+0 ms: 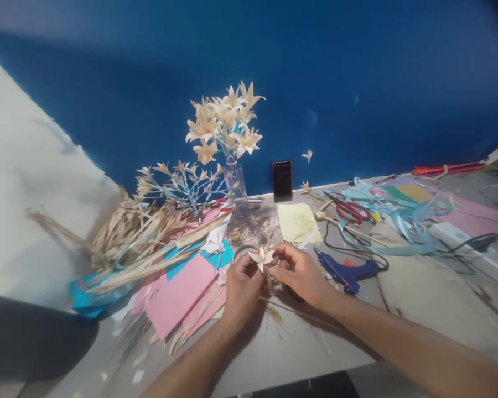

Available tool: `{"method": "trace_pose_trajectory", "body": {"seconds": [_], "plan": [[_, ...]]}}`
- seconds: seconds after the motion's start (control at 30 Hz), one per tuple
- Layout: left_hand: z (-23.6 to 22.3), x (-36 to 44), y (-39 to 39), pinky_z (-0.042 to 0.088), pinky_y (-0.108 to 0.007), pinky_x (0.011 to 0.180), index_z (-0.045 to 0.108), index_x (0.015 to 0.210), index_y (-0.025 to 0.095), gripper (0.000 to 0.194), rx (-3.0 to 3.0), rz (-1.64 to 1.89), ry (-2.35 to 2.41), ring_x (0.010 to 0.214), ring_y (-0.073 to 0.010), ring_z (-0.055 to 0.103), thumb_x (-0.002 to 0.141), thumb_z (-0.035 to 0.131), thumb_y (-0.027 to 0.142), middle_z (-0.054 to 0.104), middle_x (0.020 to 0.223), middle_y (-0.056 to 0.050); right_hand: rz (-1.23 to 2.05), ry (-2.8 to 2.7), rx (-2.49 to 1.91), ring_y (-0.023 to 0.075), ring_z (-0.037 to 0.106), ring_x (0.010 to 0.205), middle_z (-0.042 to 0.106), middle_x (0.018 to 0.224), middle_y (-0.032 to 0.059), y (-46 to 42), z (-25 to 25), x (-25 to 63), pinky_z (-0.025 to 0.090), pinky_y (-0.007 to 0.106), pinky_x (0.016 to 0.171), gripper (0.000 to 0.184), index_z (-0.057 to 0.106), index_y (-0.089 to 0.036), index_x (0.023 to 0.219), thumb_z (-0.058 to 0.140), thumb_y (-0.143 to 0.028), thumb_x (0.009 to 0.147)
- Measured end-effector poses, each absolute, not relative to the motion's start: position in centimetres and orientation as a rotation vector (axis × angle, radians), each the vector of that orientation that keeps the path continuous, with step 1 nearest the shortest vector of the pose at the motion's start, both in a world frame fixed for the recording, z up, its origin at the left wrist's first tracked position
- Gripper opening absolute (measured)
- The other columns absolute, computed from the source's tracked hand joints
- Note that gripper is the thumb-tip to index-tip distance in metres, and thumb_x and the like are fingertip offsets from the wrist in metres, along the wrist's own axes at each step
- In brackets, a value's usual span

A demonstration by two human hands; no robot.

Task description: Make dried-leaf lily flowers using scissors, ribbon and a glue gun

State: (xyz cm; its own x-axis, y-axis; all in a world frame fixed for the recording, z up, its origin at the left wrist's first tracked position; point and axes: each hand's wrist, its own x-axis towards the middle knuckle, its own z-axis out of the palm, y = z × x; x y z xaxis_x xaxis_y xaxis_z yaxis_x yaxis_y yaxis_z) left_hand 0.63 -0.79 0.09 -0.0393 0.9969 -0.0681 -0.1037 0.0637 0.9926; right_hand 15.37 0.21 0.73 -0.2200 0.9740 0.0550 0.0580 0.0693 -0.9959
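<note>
A small cream handmade flower (262, 257) with pointed petals is held up between my two hands, over the middle of the table. My left hand (244, 282) is closed around its lower left side, fingertips pinched at the base. From the right, my right hand (296, 272) touches a petal with thumb and bent fingers. The flower's underside is hidden by my fingers. Just behind them lies a roll of tape (241, 252), partly covered. Scraps and dry husk strips (276, 315) lie beneath my hands.
Behind stands a clear bottle (237, 190) with a bouquet (226, 121). Husks (124, 232) and pink paper (182, 293) lie left. A phone (282, 181) leans on the wall. Yellow paper (299, 223), red-handled scissors (353, 211), a blue glue gun (348, 272) with its cord and blue ribbon (410, 232) lie right.
</note>
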Motion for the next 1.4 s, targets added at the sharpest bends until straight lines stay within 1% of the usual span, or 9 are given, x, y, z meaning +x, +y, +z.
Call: {"method": "trace_pose_trajectory", "body": {"seconds": [0.1, 0.27, 0.5, 0.67, 0.83, 0.97, 1.13, 1.3, 1.4], "plan": [[0.5, 0.8, -0.8, 0.038, -0.021, 0.047, 0.066, 0.075, 0.017, 0.009, 1.046, 1.286, 1.205, 0.049, -0.0090, 0.046, 0.068, 0.071, 0.020, 0.056, 0.057, 0.004, 1.306, -1.435, -1.096, 0.0101, 0.046, 0.060, 0.061, 0.083, -0.0014, 0.2, 0.5, 15.4, 0.038, 0.023, 0.056, 0.025, 0.062, -0.018, 0.098, 0.069, -0.028, 0.077], [1.0, 1.0, -0.9, 0.036, -0.020, 0.046, 0.061, 0.064, 0.017, 0.011, 0.987, 1.302, 1.169, 0.044, -0.0078, 0.045, 0.064, 0.072, 0.018, 0.053, 0.052, 0.005, 1.293, -1.465, -1.111, 0.0118, 0.047, 0.062, 0.060, 0.078, -0.0016, 0.2, 0.5, 15.5, 0.038, 0.024, 0.058, 0.021, 0.062, -0.018, 0.094, 0.068, -0.030, 0.078], [-0.1, 0.3, -0.7, 0.036, -0.021, 0.047, 0.060, 0.062, 0.018, 0.012, 0.975, 1.261, 1.130, 0.046, -0.0089, 0.047, 0.061, 0.070, 0.012, 0.055, 0.052, 0.005, 1.309, -1.480, -1.105, 0.0118, 0.045, 0.061, 0.059, 0.077, -0.0006, 0.0, 0.7, 15.6, 0.036, 0.024, 0.056, 0.024, 0.063, -0.018, 0.094, 0.069, -0.034, 0.078], [-0.4, -0.2, -0.5, 0.040, -0.023, 0.050, 0.065, 0.065, 0.018, 0.008, 1.027, 1.225, 1.100, 0.049, -0.0111, 0.052, 0.062, 0.072, 0.015, 0.060, 0.056, 0.002, 1.324, -1.514, -1.075, 0.0126, 0.046, 0.064, 0.057, 0.077, -0.0011, -0.2, 0.8, 15.7, 0.036, 0.025, 0.059, 0.022, 0.062, -0.019, 0.094, 0.068, -0.034, 0.080], [-0.9, -0.4, -0.4, 0.043, -0.025, 0.051, 0.065, 0.065, 0.018, 0.012, 1.011, 1.191, 1.078, 0.051, -0.0136, 0.056, 0.062, 0.077, 0.019, 0.062, 0.057, 0.000, 1.341, -1.509, -1.106, 0.0125, 0.046, 0.062, 0.056, 0.074, -0.0017, -0.4, 1.4, 15.7, 0.037, 0.025, 0.057, 0.020, 0.062, -0.019, 0.091, 0.067, -0.031, 0.077], [-0.9, -0.5, -0.5, 0.044, -0.024, 0.050, 0.065, 0.063, 0.017, 0.014, 1.012, 1.160, 1.093, 0.049, -0.0129, 0.055, 0.062, 0.079, 0.016, 0.061, 0.055, 0.001, 1.367, -1.511, -1.104, 0.0118, 0.045, 0.061, 0.056, 0.074, -0.0020, -0.5, 1.3, 15.8, 0.037, 0.024, 0.057, 0.019, 0.061, -0.018, 0.093, 0.067, -0.029, 0.078], [0.0, -0.4, -0.7, 0.045, -0.024, 0.052, 0.065, 0.059, 0.016, 0.016, 1.023, 1.167, 1.061, 0.052, -0.0113, 0.053, 0.060, 0.080, 0.012, 0.061, 0.057, 0.001, 1.398, -1.499, -1.122, 0.0119, 0.044, 0.060, 0.054, 0.071, -0.0026, -0.7, 1.2, 15.9, 0.036, 0.025, 0.056, 0.020, 0.061, -0.018, 0.094, 0.068, -0.032, 0.080], [0.0, -0.5, -0.7, 0.045, -0.023, 0.054, 0.068, 0.061, 0.016, 0.010, 1.100, 1.159, 1.136, 0.054, -0.0114, 0.053, 0.064, 0.077, 0.013, 0.062, 0.059, 0.001, 1.411, -1.502, -1.125, 0.0114, 0.043, 0.061, 0.055, 0.072, -0.0026, -0.8, 1.1, 16.0, 0.035, 0.024, 0.055, 0.017, 0.061, -0.018, 0.094, 0.066, -0.029, 0.082], [-0.2, -0.4, -0.7, 0.045, -0.022, 0.052, 0.068, 0.064, 0.016, 0.007, 1.052, 1.159, 1.148, 0.052, -0.0109, 0.053, 0.065, 0.075, 0.014, 0.062, 0.059, 0.001, 1.441, -1.466, -1.138, 0.0111, 0.043, 0.060, 0.055, 0.072, -0.0032, -0.7, 1.0, 16.0, 0.035, 0.023, 0.055, 0.019, 0.061, -0.019, 0.098, 0.066, -0.025, 0.081]]}}
